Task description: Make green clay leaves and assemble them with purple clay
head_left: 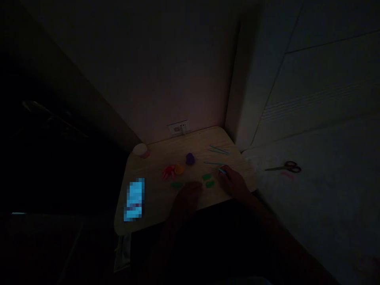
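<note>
My right hand (pixel 233 182) is closed on a short pale-blue stick (pixel 222 171) near the table's right side. My left hand (pixel 190 194) rests low over the table with its fingers curled; in the dim light I cannot make out what they hold, if anything. Between my hands lie two flat green leaf-shaped pieces, an upper green piece (pixel 207 177) and a lower green piece (pixel 209 184). Another green piece (pixel 177 185) is just left of my left hand. Beyond it are a red piece with finger-like prongs (pixel 168 171), an orange lump (pixel 179 169) and a purple lump (pixel 190 159).
Several thin blue sticks (pixel 218 149) lie at the back right of the wooden table (pixel 160 211). A lit phone (pixel 134 200) is at the left, a cup (pixel 140 150) at the back left corner. Scissors (pixel 285 168) lie off to the right. A wall socket (pixel 179 127) is behind.
</note>
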`<state>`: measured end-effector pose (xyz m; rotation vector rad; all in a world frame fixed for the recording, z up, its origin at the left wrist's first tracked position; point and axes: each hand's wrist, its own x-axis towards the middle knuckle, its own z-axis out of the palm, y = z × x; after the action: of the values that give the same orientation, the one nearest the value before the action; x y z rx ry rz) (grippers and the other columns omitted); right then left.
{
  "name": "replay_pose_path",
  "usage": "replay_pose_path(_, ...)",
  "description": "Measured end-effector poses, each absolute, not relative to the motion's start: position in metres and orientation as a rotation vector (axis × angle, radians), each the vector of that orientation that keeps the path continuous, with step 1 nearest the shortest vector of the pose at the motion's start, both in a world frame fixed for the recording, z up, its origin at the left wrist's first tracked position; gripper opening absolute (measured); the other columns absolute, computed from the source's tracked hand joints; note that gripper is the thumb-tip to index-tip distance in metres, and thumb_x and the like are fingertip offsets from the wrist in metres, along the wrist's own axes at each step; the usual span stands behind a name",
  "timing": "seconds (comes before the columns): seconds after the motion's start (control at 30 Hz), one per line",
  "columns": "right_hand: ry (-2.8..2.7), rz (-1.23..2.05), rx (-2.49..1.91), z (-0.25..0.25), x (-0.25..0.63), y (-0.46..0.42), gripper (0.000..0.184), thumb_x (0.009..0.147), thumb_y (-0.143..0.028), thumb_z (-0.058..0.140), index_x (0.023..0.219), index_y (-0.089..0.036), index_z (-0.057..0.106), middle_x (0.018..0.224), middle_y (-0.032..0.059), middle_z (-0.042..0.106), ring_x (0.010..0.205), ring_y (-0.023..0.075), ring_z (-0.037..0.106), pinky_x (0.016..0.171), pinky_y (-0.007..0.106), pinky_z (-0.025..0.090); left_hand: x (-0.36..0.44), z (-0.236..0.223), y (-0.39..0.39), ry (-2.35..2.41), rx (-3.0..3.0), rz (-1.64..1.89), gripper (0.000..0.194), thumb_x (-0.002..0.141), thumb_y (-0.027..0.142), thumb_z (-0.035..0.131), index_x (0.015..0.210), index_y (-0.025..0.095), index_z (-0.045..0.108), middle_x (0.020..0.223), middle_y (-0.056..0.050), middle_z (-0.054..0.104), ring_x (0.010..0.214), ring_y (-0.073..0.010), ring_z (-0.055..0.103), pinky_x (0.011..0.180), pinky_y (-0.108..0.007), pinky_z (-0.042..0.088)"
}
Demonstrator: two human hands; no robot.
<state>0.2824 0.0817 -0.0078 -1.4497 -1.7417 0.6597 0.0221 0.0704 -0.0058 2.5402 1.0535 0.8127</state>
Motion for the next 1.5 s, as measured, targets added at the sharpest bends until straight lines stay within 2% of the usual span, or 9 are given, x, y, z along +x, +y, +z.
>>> replay_pose_path(0.2,-1.758,0.661,-1.433,-0.01,0.285,0.085,0.027,0.104,-0.047,0.041,0.096,-0.024,0.054,0.083,0.0035,0.068,0.075,0.0227,0.064,0.07,0.033,0.045,0.023,-0.01,0.073,1.063,2.552,0.81,0.035,0.093,0.008,0.05,0.12,0.02,0.07,0.123,-0.01,0.073,0.117,-0.0235,0.067,0.103,-0.043,0.057)
replay_pose_path(0.33,-1.752,0.665,-1.373,-0.012,0.286,0.087,0.031,0.107,-0.041,0.034,0.095,-0.024,0.057,0.088,0.0058,0.069,0.081,0.0231,0.065,0.075,0.035,0.047,0.03,-0.002,0.071,1.115,2.578,0.709,0.044,0.094,0.009,0.049,0.133,0.021,0.065,0.128,-0.011,0.068,0.12,-0.025,0.063,0.107,-0.045,0.054)
replay_pose_path(0.43,-1.748,0.637,-1.36,-0.013,0.284,0.088,0.03,0.106,-0.038,0.036,0.096,-0.023,0.06,0.094,0.0079,0.07,0.087,0.0239,0.065,0.08,0.036,0.048,0.037,0.007,0.07,1.119,2.615,0.557,0.054,0.094,0.009,0.049,0.145,0.025,0.059,0.132,-0.011,0.064,0.122,-0.0271,0.059,0.108,-0.048,0.051)
replay_pose_path(0.53,-1.752,0.592,-1.392,-0.013,0.284,0.088,0.029,0.105,-0.037,0.039,0.091,-0.023,0.06,0.091,0.0076,0.069,0.084,0.023,0.064,0.078,0.035,0.048,0.043,0.011,0.068,1.115,2.666,0.433,0.061,0.091,0.009,0.051,0.149,0.028,0.056,0.137,-0.012,0.061,0.126,-0.0309,0.055,0.109,-0.054,0.048)
replay_pose_path(0.8,-1.803,0.498,-1.431,-0.011,0.28,0.086,0.027,0.104,-0.033,0.042,0.092,-0.022,0.063,0.09,0.0069,0.07,0.082,0.0215,0.063,0.077,0.033,0.048,0.05,0.008,0.061,1.058,2.734,0.462,0.064,0.095,0.01,0.048,0.158,0.025,0.043,0.153,-0.01,0.056,0.135,-0.0315,0.049,0.113,-0.053,0.043)
replay_pose_path(1.03,-1.743,0.537,-1.418,-0.011,0.283,0.087,0.027,0.103,-0.032,0.045,0.09,-0.023,0.067,0.09,0.0068,0.073,0.083,0.0216,0.067,0.078,0.033,0.051,0.049,0.014,0.061,1.032,2.702,0.444,0.061,0.097,0.011,0.05,0.156,0.025,0.045,0.156,-0.007,0.054,0.137,-0.0285,0.05,0.115,-0.05,0.042)
replay_pose_path(1.3,-1.649,0.576,-1.374,-0.015,0.288,0.077,0.03,0.102,-0.032,0.047,0.11,-0.021,0.073,0.11,0.0108,0.078,0.1,0.0248,0.073,0.092,0.04,0.056,0.045,0.015,0.058,1.042,2.646,0.456,0.056,0.099,0.01,0.049,0.153,0.024,0.048,0.158,-0.005,0.053,0.144,-0.0267,0.045,0.12,-0.051,0.038)
replay_pose_path(1.5,-1.621,0.522,-1.506,-0.007,0.298,0.053,0.028,0.098,-0.032,0.052,0.106,-0.022,0.076,0.106,0.0107,0.08,0.097,0.0276,0.075,0.09,0.044,0.059,0.043,0.011,0.057,1.069,2.63,0.486,0.055,0.098,0.013,0.051,0.152,0.022,0.049,0.157,-0.009,0.052,0.144,-0.0283,0.047,0.12,-0.051,0.039)
